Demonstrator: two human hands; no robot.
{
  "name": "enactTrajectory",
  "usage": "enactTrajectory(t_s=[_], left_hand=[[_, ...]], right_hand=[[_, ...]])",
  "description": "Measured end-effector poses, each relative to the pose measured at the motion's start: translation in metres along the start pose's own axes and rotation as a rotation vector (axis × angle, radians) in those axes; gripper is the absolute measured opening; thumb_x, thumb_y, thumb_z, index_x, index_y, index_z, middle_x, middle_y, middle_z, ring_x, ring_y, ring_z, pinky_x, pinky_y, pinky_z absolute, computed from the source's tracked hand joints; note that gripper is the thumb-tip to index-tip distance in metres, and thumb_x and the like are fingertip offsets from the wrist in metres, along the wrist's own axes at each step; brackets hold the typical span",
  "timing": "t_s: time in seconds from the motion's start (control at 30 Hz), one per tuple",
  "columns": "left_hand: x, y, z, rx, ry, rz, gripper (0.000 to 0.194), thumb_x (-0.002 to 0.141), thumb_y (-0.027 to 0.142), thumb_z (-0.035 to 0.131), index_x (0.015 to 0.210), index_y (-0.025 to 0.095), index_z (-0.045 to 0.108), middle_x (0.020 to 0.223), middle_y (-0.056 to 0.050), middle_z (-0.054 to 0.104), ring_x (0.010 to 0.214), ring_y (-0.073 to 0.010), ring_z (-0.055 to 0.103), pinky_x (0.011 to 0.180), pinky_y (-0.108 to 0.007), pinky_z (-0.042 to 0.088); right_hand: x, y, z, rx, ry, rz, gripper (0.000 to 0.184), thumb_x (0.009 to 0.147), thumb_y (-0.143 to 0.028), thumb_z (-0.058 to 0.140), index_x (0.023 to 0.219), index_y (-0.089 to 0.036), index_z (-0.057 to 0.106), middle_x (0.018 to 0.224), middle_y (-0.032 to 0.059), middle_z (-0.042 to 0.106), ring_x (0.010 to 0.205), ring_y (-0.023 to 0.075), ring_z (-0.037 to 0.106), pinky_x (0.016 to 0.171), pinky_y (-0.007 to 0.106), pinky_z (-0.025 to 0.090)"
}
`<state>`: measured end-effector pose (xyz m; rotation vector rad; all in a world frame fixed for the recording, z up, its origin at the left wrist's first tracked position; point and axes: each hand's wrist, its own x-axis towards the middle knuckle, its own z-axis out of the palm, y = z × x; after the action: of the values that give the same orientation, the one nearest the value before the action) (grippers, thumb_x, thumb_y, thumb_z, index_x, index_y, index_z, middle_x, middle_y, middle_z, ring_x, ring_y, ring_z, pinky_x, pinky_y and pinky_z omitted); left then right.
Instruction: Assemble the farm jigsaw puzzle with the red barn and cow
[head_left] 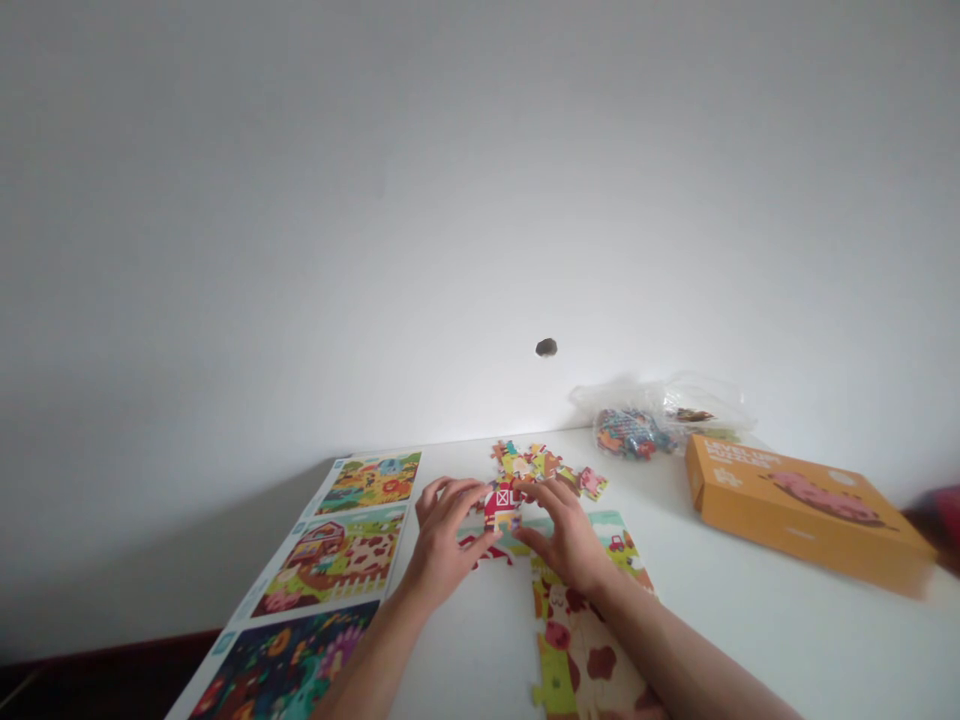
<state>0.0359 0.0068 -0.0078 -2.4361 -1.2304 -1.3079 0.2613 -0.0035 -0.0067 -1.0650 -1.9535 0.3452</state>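
**Barn piece [501, 505] between your hands.**
Left hand [444, 540] at 9 o'clock, right hand [562, 535] at 3; fingers spread, tips at its edges.

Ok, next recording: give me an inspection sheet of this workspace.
Surface: white table.
Job's things: red barn jigsaw piece; loose jigsaw pieces beyond it; partly assembled farm puzzle nearer the person.
Clutter: orange puzzle box; plastic bag of pieces; printed sheet of puzzle pictures.
Hands: left hand and right hand, fingers of both at the barn piece.
Cables: nothing seen.
Surroundings: white wall with a small hole; blurred dark red object at the right edge.
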Motion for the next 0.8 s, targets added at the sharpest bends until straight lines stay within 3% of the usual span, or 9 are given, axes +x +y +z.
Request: enactTrajectory(t_s=[0.8], left_hand=[[0.0004,0.0,-0.0013,0.032,-0.01,0.013,0.046,0.081,0.022,0.073,0.125,0.026,0.059,0.117,-0.007,0.064,0.113,-0.0264,0.052,0.101,-0.044,0.04]], right_hand=[[-0.0011,0.0009,0.0009,-0.017,0.015,-0.015,0.046,0.084,-0.028,0.073,0.127,-0.03,0.057,0.114,0.007,0.06,0.104,0.0265,0.055,0.093,0.043,0.048]])
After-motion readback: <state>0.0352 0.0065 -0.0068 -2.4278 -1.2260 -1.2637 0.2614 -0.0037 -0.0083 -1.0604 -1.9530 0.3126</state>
